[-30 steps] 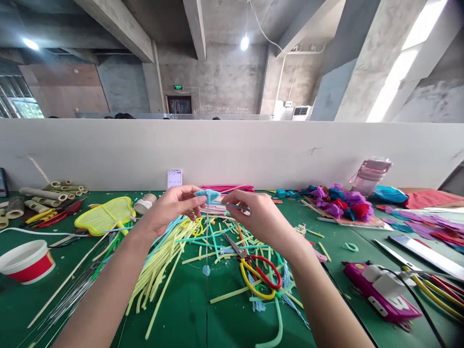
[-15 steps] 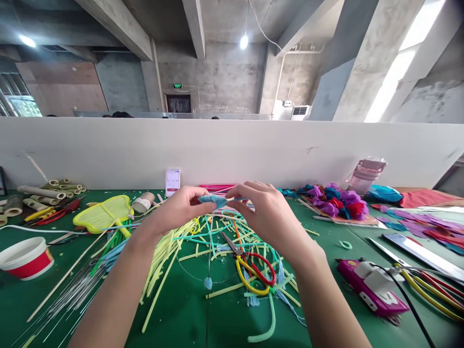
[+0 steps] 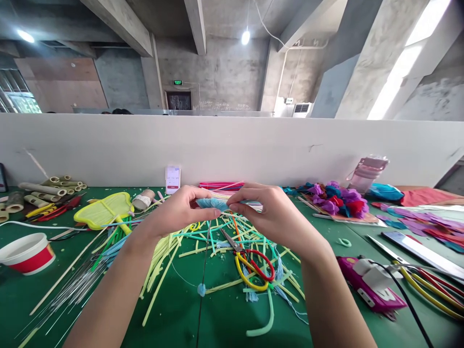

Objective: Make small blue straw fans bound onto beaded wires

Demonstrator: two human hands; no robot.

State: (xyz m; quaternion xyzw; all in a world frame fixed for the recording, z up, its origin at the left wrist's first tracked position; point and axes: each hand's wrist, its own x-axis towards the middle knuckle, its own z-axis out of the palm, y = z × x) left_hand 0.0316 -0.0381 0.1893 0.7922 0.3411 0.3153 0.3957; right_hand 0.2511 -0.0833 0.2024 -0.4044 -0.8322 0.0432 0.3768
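Two bare hands meet near the centre of the frame, raised above a dark green bench (image 3: pixel 174 324). Left hand (image 3: pixel 177 210): thumb and fingers closed on an elongated light-blue fuzzy piece (image 3: pixel 208 203), held roughly level; thumb along its near side, likely to steady it. Right hand (image 3: pixel 271 208): fingertips drawn into a pinch at the piece's right end; exact contact hidden. Gripping at both ends probably keeps so soft a thing from twisting. Lower centre, a small pale-blue fluffy ball (image 3: pixel 201 290); cannot tell whether it hangs or rests. Loose yellow-green fuzzy strips (image 3: pixel 163 256) fan out between the forearms, within short reach. Below the right hand, metal scissors with red and yellow looped handles (image 3: pixel 238 250), loops turned towards the worker, presumably for quick pick-up. Lower left, thin silvery wires (image 3: pixel 78 280) lie mostly lengthwise together, perhaps so single ones draw out easily. Behind, a white phone (image 3: pixel 173 180) stands against a pale grey upright partition (image 3: pixel 224 150), lit screen facing the worker, seemingly for reading without hands. Red-and-white paper cup (image 3: pixel 29 253) at far left, outside the forearms, maybe to avoid knocks.
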